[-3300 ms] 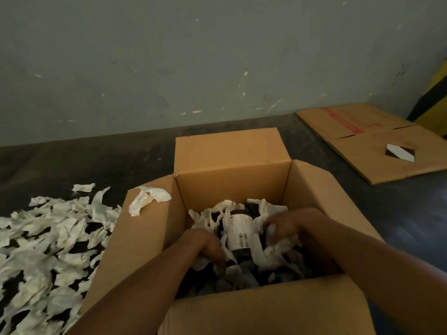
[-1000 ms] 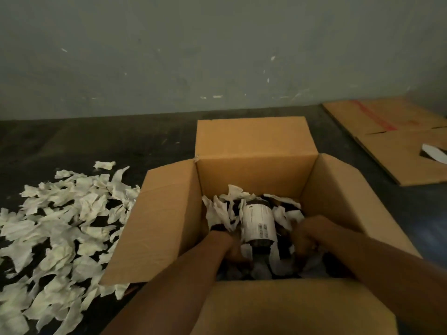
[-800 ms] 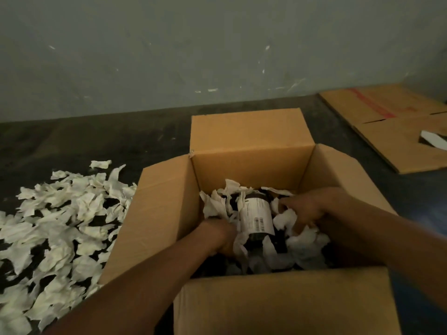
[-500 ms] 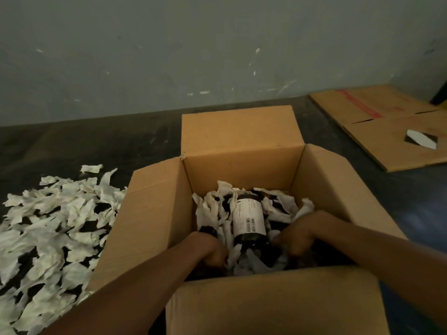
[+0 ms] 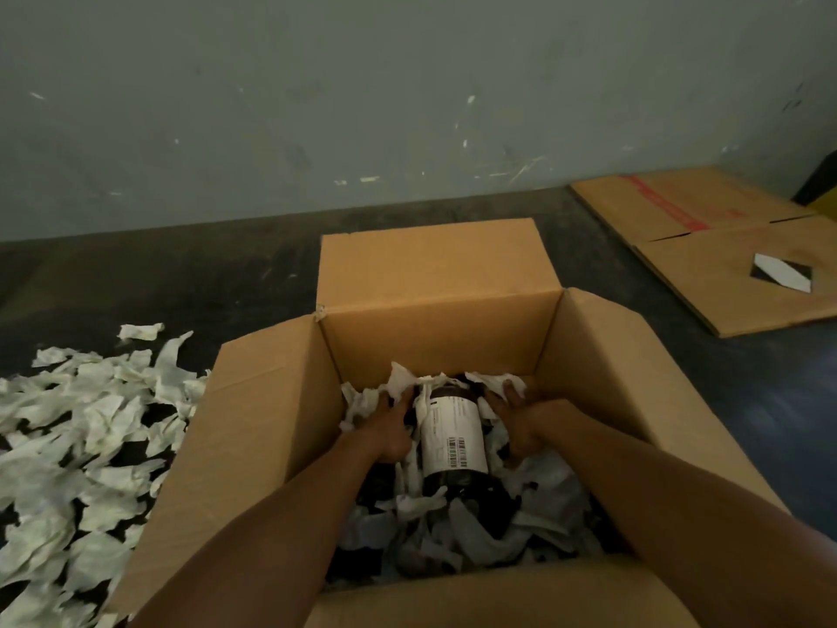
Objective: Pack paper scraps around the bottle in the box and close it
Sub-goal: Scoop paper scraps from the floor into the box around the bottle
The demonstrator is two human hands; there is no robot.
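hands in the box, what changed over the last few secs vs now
Both hands moved from the near end of the bottle toward its far end. The left hand and right hand, earlier curled around paper scraps, now lie flatter with fingers extended along the bottle's sides, pressing scraps down. The bottle stayed lying in the box, flaps still open; the loose scrap pile outside is unchanged.

In front of you a dark floor [image 5: 158, 283] carries the open cardboard box [image 5: 435, 274] at the frame's centre, a loose pile of paper scraps [image 5: 86, 428] at lower left, and flattened cardboard [image 5: 724, 247] at upper right, near the wall.
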